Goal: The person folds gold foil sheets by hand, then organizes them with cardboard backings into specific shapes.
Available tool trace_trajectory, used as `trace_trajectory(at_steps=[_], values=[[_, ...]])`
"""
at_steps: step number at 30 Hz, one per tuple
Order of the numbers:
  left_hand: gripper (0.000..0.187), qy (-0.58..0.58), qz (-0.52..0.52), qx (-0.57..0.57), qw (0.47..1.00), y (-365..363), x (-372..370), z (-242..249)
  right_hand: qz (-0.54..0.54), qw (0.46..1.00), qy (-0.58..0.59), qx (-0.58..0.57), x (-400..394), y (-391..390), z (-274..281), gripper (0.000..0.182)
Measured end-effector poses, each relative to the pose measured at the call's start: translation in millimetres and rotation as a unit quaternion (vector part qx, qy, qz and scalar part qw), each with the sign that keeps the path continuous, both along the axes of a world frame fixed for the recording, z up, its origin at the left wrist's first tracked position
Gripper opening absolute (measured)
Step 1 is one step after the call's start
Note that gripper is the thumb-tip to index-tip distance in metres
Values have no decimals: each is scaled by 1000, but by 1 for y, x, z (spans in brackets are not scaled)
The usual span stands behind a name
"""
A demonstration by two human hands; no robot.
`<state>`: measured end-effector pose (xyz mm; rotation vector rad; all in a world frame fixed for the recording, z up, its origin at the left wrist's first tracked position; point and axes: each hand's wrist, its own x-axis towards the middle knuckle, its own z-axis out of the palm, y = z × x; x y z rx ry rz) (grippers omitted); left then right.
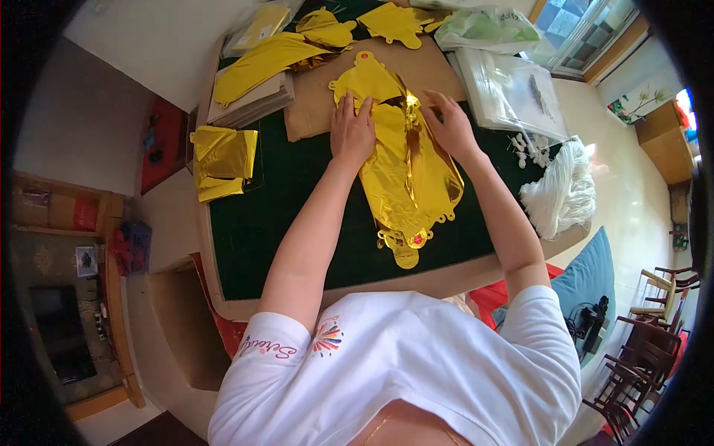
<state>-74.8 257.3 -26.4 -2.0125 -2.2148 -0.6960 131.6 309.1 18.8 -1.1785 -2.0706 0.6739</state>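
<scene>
A large gold foil piece (387,141) with small round tabs and red dots lies lengthwise on the dark green table cover, its far end over brown cardboard. My left hand (352,132) rests flat on its left edge, fingers apart. At the foil's right edge is my right hand (451,130), its fingers bent and partly turned away, so whether it pinches the foil is unclear. The foil's right side is creased and raised in a shiny fold. A folded gold foil piece (223,162) lies at the table's left side.
Further gold foil pieces (268,63) lie on a cardboard stack (253,100) at the back left. Clear plastic bags (509,93) sit at the back right, beside a white string bundle (561,189) and small white pieces (529,149). A teal cushion (584,279) is at the lower right.
</scene>
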Motion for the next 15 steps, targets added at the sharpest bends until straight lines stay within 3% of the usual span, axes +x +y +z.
trace_trajectory(at_steps=[1, 3, 5, 7, 15], values=[[43, 0, 0, 0, 1000, 0, 0, 1, 0, 1000, 0, 0, 0, -10, 5, 34], [43, -5, 4, -3, 1000, -1, 1, 2, 53, 977, -85, 186, -4, -29, 12, 37], [43, -4, 8, -6, 1000, 0, 1, 1, 91, 972, -131, 172, -9, -39, 19, 41], [42, -3, 10, -10, 1000, 0, 2, 1, 99, 935, -298, 164, -13, -43, 27, 39], [41, -1, 15, -19, 1000, 0, 2, 4, 102, 932, -291, 191, -22, -32, 21, 16]])
